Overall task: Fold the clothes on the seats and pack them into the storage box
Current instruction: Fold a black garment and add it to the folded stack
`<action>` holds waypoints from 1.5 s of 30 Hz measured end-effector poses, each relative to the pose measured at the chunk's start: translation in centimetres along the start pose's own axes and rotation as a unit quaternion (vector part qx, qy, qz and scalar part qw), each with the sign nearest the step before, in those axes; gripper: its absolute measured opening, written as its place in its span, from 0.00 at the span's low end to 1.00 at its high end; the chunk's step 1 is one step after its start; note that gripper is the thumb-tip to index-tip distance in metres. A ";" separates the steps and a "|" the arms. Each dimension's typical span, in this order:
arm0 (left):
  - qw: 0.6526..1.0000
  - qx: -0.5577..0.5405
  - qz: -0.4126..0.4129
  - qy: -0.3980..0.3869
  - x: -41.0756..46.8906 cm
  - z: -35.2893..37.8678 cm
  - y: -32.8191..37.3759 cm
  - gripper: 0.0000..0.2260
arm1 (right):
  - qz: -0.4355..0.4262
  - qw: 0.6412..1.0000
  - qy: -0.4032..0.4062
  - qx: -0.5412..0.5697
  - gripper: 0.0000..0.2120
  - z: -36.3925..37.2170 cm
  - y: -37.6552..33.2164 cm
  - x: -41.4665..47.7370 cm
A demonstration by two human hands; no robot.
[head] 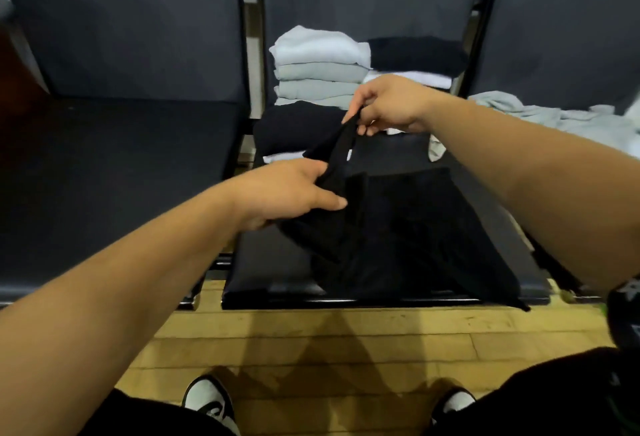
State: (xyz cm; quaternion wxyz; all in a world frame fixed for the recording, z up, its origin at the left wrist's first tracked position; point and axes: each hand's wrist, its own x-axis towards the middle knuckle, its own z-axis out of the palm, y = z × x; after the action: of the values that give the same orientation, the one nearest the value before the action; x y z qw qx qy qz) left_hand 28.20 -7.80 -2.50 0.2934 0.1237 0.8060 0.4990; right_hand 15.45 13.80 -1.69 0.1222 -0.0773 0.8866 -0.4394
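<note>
Both hands are pinching a black shirt (398, 227) over the middle seat (249, 273), left hand (291, 193) low, right hand (388, 106) higher, folded stacks (318, 68) behind.

Both hands (346, 151) pinch a black garment (398, 227) over the seat (249, 283)

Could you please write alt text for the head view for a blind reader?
The left hand and right hand pinch a black garment, holding its edge above the middle seat. Behind it sit stacked folded clothes, pale and black; unfolded pale clothes lie on the right seat.
</note>
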 end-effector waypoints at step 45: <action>0.956 0.242 0.065 0.153 4.9 7.0 -4.7 0.23 | -0.030 0.956 0.047 -0.287 0.31 5.9 10.2 -14.1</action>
State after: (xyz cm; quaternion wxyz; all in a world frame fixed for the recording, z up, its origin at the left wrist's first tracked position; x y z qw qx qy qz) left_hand 28.95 -2.48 -10.58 0.0944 0.1656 0.9281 0.3198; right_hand 30.39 18.91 -11.19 0.0401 -0.1149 0.9774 -0.1729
